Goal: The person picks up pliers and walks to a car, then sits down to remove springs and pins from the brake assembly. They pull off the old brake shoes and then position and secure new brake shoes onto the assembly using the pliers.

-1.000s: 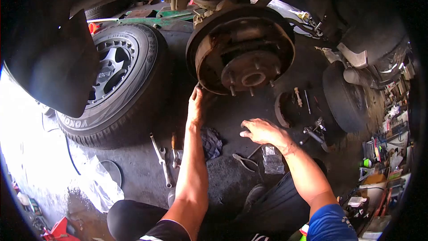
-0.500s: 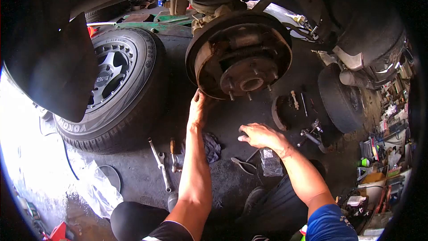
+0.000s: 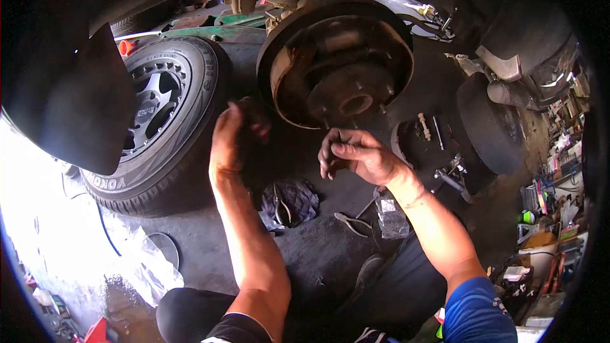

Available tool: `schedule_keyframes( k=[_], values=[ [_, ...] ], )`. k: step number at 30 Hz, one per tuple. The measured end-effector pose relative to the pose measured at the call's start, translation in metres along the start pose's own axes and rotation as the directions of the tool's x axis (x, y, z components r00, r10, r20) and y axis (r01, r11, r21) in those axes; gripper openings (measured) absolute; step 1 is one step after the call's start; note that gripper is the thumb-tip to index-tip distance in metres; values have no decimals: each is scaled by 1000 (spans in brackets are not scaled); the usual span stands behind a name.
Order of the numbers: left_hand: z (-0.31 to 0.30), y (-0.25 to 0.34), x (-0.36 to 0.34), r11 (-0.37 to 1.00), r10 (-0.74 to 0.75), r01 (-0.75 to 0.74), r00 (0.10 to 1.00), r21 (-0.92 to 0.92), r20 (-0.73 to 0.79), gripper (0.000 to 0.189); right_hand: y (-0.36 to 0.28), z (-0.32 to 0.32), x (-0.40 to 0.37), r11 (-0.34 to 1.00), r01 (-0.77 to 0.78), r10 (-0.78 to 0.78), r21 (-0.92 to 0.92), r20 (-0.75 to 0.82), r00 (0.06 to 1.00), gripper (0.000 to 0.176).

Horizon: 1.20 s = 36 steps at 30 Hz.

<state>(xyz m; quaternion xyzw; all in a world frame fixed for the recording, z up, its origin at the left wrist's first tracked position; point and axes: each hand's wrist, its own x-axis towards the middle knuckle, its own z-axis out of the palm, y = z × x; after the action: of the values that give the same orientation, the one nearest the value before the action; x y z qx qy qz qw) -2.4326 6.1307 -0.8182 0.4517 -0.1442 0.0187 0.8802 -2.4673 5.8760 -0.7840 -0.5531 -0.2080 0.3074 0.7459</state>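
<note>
Ahead of me hangs a rusty brake backing plate (image 3: 273, 82) with a wheel hub (image 3: 337, 95) and its studs at the centre. My left hand (image 3: 230, 140), blurred, is raised between the tyre and the backing plate; thumb and fingers look apart, with nothing visible in them. Just under the hub, apart from it, my right hand (image 3: 362, 154) has its fingers curled in and the thumb against them. Whatever it may hold is hidden. Below the hands, pliers (image 3: 283, 208) lie on a dark rag (image 3: 304, 200).
A wheel with a tyre (image 3: 184, 146) leans at left. On the floor are a second pair of pliers (image 3: 351, 222), a clear plastic packet (image 3: 392, 219), a curved brake shoe (image 3: 399, 143) and a round drum (image 3: 483, 127). A plastic bag (image 3: 149, 270) lies front left.
My left hand has come off the backing plate's lower edge and moved left. My right hand has risen toward the hub, its fingers curling. The view has shifted, showing the pliers on the rag.
</note>
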Motion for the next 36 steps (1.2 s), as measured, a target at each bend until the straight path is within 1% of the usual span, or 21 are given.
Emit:
schedule_keyframes(
  k=[1, 4, 7, 8, 10, 11, 12, 14, 17, 20, 21, 24, 26, 28, 29, 30, 31, 32, 34, 35, 36],
  values=[
    [3, -1, 0, 999, -47, 48, 986, -1, 157, 50, 0, 5, 6, 999, 10, -10, 34, -8, 1000, 23],
    [12, -3, -6, 982, -147, 118, 968, 148, 203, 47, 2, 15, 18, 998, 2, 0, 57, -31, 1000, 24],
    [10, -2, -4, 973, -117, 74, 975, 219, 188, 47, 7, 17, 20, 996, -52, 60, 74, -111, 992, 25],
    [6, -2, -5, 970, -115, 69, 975, 233, 189, 47, 9, 18, 20, 999, -24, 28, 42, -113, 993, 27],
    [-7, 5, -5, 989, -60, 35, 983, 141, 174, 44, 15, 8, 14, 1000, -16, 17, 13, -118, 993, 31],
    [-15, 9, -7, 991, -47, 36, 995, 127, 87, 42, 15, 6, 12, 1000, -5, 6, 13, -96, 995, 34],
    [-22, 15, -8, 995, -42, 32, 994, 95, 98, 43, 16, 4, 9, 1000, 0, 2, 13, -92, 996, 35],
    [-28, 20, -11, 982, -44, 47, 999, 181, -18, 43, 17, 2, 6, 995, -3, -6, -101, -94, 996, 35],
    [-18, 17, -14, 929, -91, 83, 996, 360, 5, 41, 30, 6, 14, 999, -26, 22, -43, -100, 995, 34],
    [-9, -5, -10, 875, -122, 81, 991, 478, 55, 41, 48, 11, 29, 990, -134, 123, -37, -212, 970, 29],
    [-7, -11, -9, 883, -134, 75, 986, 464, 97, 36, 51, 13, 32, 991, -126, 113, -41, -238, 965, 26],
    [-35, -20, -11, 935, -152, 145, 988, 322, -5, 32, 46, 8, 26, 994, -61, 49, -87, -131, 990, 24],
    [-70, -22, -7, 995, 96, -87, 965, 49, -242, 27, 24, 1, 11, 988, -69, 62, -141, -54, 997, 23],
    [-123, -21, 3, 915, 159, -247, 948, -318, -277, 28, 23, -10, 2, 990, -103, 89, -95, -138, 986, 22],
    [-136, -19, 1, 888, 192, -273, 951, -369, -242, 29, 34, -19, -1, 976, -173, 139, -132, -235, 962, 24],
    [-147, -22, 3, 876, 269, -334, 937, -347, -224, 32, 51, -31, 1, 879, -286, 155, -382, -339, 928, 27],
    [-138, -22, 2, 912, 201, -320, 894, -256, -400, 31, 76, -41, 4, 619, -352, 102, -702, -373, 922, 31],
    [-122, -20, 3, 942, 149, -289, 813, -168, -563, 31, 93, -36, 4, 393, -441, 132, -806, -426, 895, 31],
    [-84, -22, 2, 994, 54, -102, 771, -39, -634, 30, 150, -38, 9, 420, -521, 268, -743, -447, 853, 27],
    [-78, -29, 8, 997, 55, -74, 767, -2, -640, 33, 176, -35, 11, 394, -447, 294, -803, -351, 889, 29],
    [-70, -34, 10, 997, 76, -60, 812, 46, -578, 47, 210, -34, 12, 325, -360, 258, -874, -284, 923, 32]
  ],
)
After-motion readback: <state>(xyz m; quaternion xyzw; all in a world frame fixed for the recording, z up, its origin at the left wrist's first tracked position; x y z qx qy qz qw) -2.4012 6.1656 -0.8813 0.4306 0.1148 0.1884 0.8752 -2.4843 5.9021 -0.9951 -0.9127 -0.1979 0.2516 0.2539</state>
